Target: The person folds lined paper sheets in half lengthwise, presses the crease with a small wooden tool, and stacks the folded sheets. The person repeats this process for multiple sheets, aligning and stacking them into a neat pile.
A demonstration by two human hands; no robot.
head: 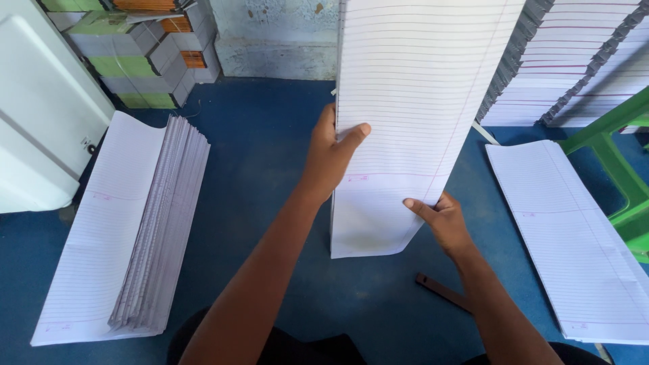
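Far left, a fanned stack of folded ruled sheets [145, 230] lies on the blue floor [270, 155]. Centre, a tall ruled-paper bundle [399, 115] stands on end, apparently for squaring its edges. Left hand [331, 155] grips its left edge, thumb across the face. Right hand [443, 220] pinches the lower right corner. Far right, flat sheets [574, 236] lie beside a green frame [622, 162].

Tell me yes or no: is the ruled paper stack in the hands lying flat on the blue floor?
No. Both the left hand and right hand hold the ruled paper stack upright on its lower edge.
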